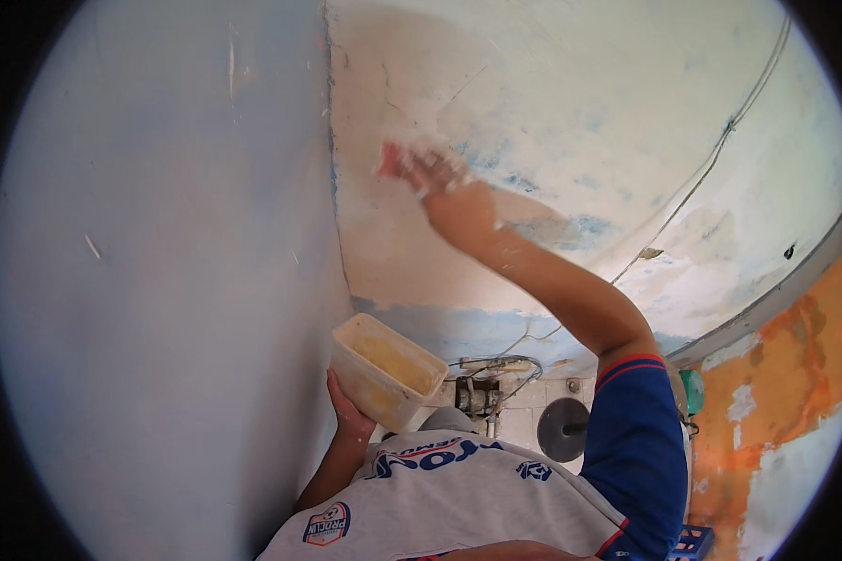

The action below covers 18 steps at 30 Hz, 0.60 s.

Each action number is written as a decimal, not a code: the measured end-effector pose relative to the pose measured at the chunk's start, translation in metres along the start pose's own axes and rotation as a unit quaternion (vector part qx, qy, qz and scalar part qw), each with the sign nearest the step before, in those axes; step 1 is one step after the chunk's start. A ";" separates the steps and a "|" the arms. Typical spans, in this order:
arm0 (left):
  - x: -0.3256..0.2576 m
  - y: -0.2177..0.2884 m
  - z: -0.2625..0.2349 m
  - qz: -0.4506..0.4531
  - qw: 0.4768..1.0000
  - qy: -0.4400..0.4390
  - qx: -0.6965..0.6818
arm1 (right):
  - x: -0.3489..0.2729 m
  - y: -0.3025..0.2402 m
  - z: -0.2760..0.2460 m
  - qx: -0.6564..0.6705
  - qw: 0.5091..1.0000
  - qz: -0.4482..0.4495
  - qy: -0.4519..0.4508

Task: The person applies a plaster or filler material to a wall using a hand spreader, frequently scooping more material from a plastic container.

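Observation:
My right hand (451, 194) is raised against a patchy white and blue wall (571, 103) and grips a scraper with a red handle (390, 161); the blade is blurred and pressed to the wall near the corner. My left hand (348, 409) holds up from below a cream rectangular plastic tub (384, 369), tilted, with yellowish paste inside. The tub is low, close to my chest and next to the corner.
A smooth grey-blue wall (159, 280) fills the left side. A thin cable (711, 159) runs slantwise over the white wall. Lower down are a pipe fitting with wires (477, 393), a dark round object (563, 428), an orange peeling wall (786, 393) and a blue crate (692, 542).

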<state>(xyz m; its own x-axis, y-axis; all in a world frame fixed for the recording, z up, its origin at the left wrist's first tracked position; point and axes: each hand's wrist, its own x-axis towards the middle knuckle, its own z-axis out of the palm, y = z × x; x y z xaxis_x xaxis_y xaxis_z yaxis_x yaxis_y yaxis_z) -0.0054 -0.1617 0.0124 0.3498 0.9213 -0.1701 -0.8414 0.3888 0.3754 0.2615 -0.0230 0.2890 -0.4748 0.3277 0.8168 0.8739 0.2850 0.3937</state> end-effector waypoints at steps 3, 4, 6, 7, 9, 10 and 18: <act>-0.002 0.002 -0.004 0.014 1.000 0.008 -0.004 | 0.065 0.041 -0.079 0.008 0.988 0.135 0.077; 0.000 0.001 -0.003 0.006 1.000 0.005 -0.002 | 0.074 0.062 -0.092 -0.033 0.974 0.204 0.096; 0.000 0.001 -0.006 0.003 1.000 -0.002 0.001 | 0.069 0.085 -0.083 -0.157 0.973 0.128 0.108; 0.002 0.000 -0.006 0.003 1.000 -0.010 0.002 | 0.051 0.076 -0.057 -0.166 0.978 0.095 0.087; 0.004 0.001 -0.003 0.000 1.000 -0.024 0.005 | 0.015 0.056 -0.005 -0.178 0.983 0.028 0.046; 0.002 0.004 0.002 0.000 1.000 -0.026 0.004 | -0.014 0.032 0.022 -0.290 0.956 -0.024 -0.029; -0.002 0.007 0.002 0.033 0.999 0.004 0.016 | 0.028 0.029 -0.048 -0.001 0.992 0.101 0.073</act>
<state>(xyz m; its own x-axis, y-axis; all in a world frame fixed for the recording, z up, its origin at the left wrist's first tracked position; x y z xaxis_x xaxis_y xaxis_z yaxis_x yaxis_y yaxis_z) -0.0116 -0.1610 0.0175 0.2905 0.9448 -0.1515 -0.8489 0.3275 0.4148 0.2780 -0.0488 0.3435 -0.2703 0.2446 0.9312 0.9501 0.2243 0.2169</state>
